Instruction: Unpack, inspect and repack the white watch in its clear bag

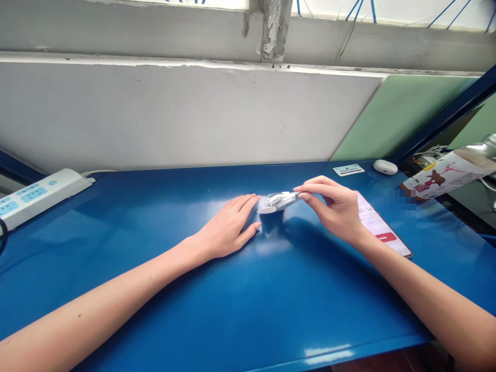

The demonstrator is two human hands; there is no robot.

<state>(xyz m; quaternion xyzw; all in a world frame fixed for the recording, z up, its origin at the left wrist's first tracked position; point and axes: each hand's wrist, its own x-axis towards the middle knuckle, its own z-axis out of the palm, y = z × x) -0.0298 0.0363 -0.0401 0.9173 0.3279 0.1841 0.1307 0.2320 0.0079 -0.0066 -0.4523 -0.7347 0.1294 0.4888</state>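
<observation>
Near the middle of the blue table (248, 310), a small white and silvery object (277, 202) with a rounded left end is tilted above the surface, its kind unclear. My right hand (332, 209) pinches its right end between thumb and fingertips. Palm down on the table, my left hand (232, 226) is open, fingers stretched out and thumb apart. Its fingertips are just left of the object; whether they touch it I cannot tell.
A phone (383, 227) with a lit screen lies partly behind my right wrist. Behind it are a card (349, 170) and a white earbud case (385, 167). A printed bottle (445, 173) leans at the right. A power strip (42, 194) sits far left, below the wall (174, 113).
</observation>
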